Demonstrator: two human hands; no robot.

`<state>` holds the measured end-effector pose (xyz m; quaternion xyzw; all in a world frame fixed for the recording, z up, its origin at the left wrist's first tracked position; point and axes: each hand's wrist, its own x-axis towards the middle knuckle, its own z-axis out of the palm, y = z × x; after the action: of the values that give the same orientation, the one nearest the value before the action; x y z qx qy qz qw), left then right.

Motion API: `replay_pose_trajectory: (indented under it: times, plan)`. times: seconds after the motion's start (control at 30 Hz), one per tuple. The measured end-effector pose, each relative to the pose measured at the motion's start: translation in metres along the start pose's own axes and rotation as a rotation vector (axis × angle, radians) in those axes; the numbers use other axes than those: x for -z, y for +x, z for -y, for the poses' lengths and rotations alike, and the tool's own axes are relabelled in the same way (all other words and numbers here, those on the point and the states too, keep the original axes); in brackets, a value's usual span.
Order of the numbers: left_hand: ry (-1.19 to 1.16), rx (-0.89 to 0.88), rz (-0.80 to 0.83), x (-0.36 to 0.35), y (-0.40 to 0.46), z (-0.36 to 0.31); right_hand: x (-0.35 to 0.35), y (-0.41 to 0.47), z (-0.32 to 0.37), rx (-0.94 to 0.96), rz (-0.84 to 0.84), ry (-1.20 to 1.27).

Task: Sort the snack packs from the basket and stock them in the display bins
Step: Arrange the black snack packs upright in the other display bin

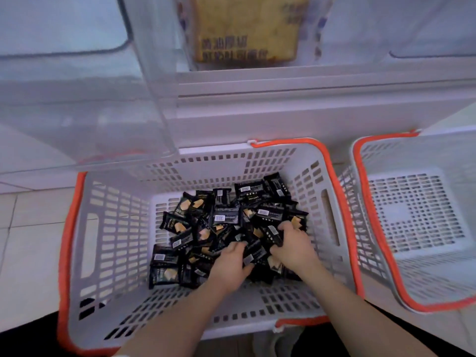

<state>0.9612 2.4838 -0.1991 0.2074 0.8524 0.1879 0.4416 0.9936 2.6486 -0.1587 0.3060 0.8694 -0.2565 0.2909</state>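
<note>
Your 2 hands are down inside the basket (85, 253), buried in a heap of snack packs (224, 228). The packs are small, black and glossy, with a pale cracker picture on one face and a white barcode label on the other. They lie jumbled across the right and middle of the basket floor, some face up, some face down.

Your left hand (231, 264) rests on the near side of the heap, fingers curled down around several packs, thumb toward the right. Your right hand (293, 246) sits just beside it, farther right and a little farther in; its fingers bend over the packs and clasp 1 dark pack at the fingertips. Packs also lie in the gap between both hands. How many packs each hand holds is hard to tell.

The basket is white slotted plastic with an orange rim and a handle slot in each side wall. It stands on a pale tiled floor (28, 253). A second basket (360, 202) of the same kind stands touching it on the right.

Beyond the baskets rises a white shelf unit (283, 119). Clear display bins (77, 104) sit above it; 1 bin overhangs the basket's far left corner. Behind the clear plastic at top centre is a blurred yellow-brown box (244, 27) with unreadable dark print.
</note>
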Motion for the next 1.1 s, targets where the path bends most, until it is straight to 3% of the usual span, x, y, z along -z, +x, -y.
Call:
replay_pose_trajectory:
  times: [0.2, 0.3, 0.43, 0.5, 0.57, 0.6, 0.67, 0.77, 0.87, 0.97, 1.1]
  plan:
    - [0.022, 0.072, -0.115, -0.015, 0.018, -0.021, 0.023, -0.027, -0.013, -0.279, 0.216, 1.379]
    - [-0.016, 0.028, -0.138, -0.009, 0.016, -0.018, 0.019, -0.038, -0.028, -0.272, 0.259, 1.619]
    - [-0.248, 0.086, -0.192, 0.008, 0.001, -0.017, 0.011, -0.048, -0.033, -0.296, 0.244, 1.628]
    - [-0.636, 0.224, -0.126, 0.022, -0.009, -0.019, 0.012, -0.051, -0.027, -0.285, 0.243, 1.618]
    - [-1.221, 0.345, 0.034, 0.036, -0.022, -0.023, 0.014, -0.055, -0.019, -0.264, 0.23, 1.578]
    - [-1.455, 0.352, 0.079, 0.041, -0.03, -0.024, 0.014, -0.058, -0.014, -0.243, 0.219, 1.539]
    - [-1.695, 0.31, 0.074, 0.049, -0.045, -0.022, 0.011, -0.066, -0.001, -0.163, 0.212, 1.487]
    - [-1.781, 0.229, 0.045, 0.055, -0.067, -0.015, 0.007, -0.081, 0.022, -0.013, 0.306, 1.525]
    - [-1.715, 0.249, 0.02, 0.054, -0.087, -0.001, 0.004, -0.091, 0.046, 0.114, 0.353, 1.452]
    - [-1.615, 0.274, -0.01, 0.06, -0.103, 0.016, 0.004, -0.099, 0.059, 0.291, 0.251, 1.074]
    - [-1.459, 0.257, 0.029, 0.085, -0.117, 0.038, 0.01, -0.105, 0.06, 0.495, 0.251, 0.609]
